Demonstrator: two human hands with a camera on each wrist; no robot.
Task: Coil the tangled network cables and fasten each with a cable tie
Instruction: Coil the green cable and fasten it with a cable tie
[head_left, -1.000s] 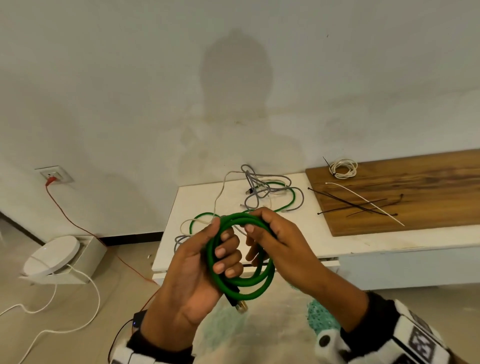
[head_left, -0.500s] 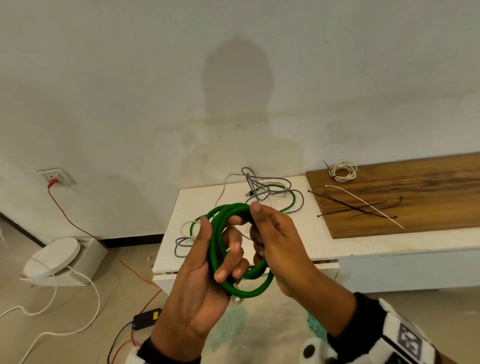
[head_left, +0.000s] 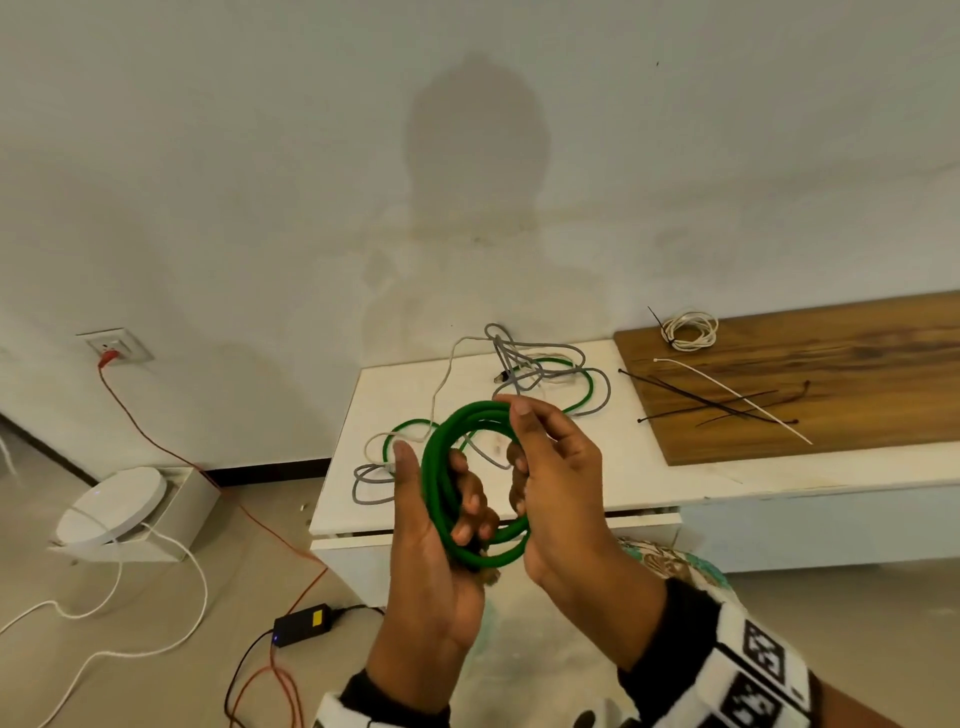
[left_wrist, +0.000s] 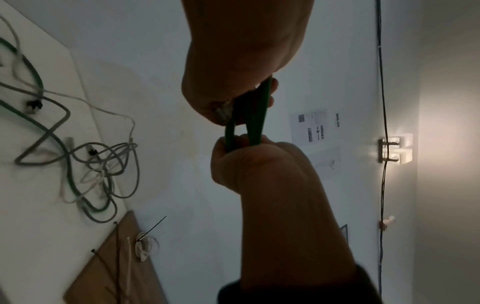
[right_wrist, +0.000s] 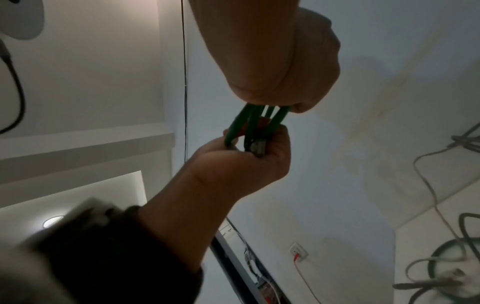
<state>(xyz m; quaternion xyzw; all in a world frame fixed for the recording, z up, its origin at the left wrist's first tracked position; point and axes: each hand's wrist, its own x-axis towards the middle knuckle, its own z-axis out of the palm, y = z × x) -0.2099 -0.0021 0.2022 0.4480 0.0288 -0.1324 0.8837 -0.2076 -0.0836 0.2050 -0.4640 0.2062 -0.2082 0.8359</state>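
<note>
Green cable (head_left: 470, 488) is held coiled above the bench (head_left: 410, 514) front edge, gripped by curled fingers (head_left: 470, 512) of the left hand (head_left: 431, 561) and pinched by the right hand (head_left: 556, 483); no tie is fitted. On the bench a grey-white tangle (head_left: 524, 364) is left uncoiled. Beyond it, one tied white coil (head_left: 690, 330) and loose cable ties (head_left: 727, 400) are laid on the wooden board (head_left: 857, 364).

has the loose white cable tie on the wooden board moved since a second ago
No. The white cable tie lies across the black cable ties on the wooden board as before, near the tied white coil.
</note>
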